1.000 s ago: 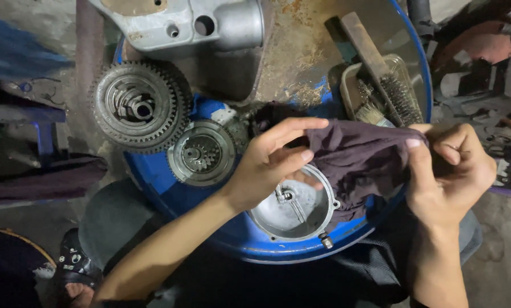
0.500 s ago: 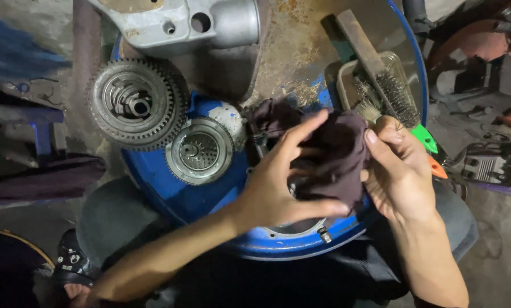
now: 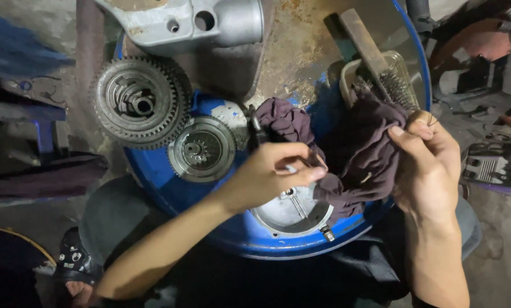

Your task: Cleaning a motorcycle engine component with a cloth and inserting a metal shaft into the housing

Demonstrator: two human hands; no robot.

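Observation:
A dark purple rag (image 3: 355, 154) is stretched between both hands over the top of a blue drum (image 3: 170, 191). My left hand (image 3: 272, 174) pinches the rag's lower left part. My right hand (image 3: 426, 165) grips its right edge. Under the rag lies a round grey metal cover (image 3: 292, 214), partly hidden by the cloth and my left hand.
A large toothed gear (image 3: 138, 102) and a smaller round gear part (image 3: 201, 149) lie on the drum at left. A grey metal casing (image 3: 192, 23) sits at the top. A wire brush (image 3: 375, 63) rests in a tray at upper right. Clutter fills the floor on the right.
The rag has been pulled wider and to the right between the hands. My left hand dropped lower, uncovering more of the round cover.

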